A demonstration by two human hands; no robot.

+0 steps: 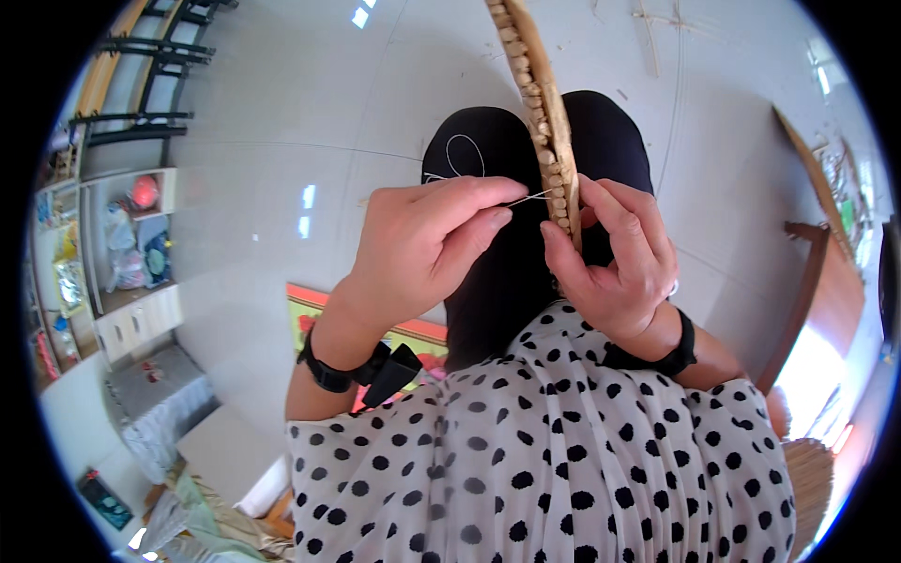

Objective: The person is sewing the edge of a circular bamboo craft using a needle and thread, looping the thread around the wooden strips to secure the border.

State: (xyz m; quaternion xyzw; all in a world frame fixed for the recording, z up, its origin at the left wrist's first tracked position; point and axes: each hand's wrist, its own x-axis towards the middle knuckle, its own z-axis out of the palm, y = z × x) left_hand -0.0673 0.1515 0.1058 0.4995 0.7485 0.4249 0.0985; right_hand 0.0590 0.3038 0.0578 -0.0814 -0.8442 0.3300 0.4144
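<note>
A long, narrow tan piece that looks made of stalks (536,89) stands between my knees, with a row of pale, rounded stub ends along its left side. My right hand (624,249) grips its near end, thumb on the near left side and fingers around the right. My left hand (436,235) pinches a thin white thread (537,195) between thumb and forefinger, just left of the stub ends. The thread meets the piece there; whether a needle is on it I cannot tell. A loose loop of thread (465,155) lies over my left knee.
Pale floor tiles (272,188) surround my legs, with straw-like scraps (652,42) ahead. Shelves with bags and a red ball (145,192) stand at the left, below black metal frames (141,122). A brown wooden piece of furniture (821,300) is at the right.
</note>
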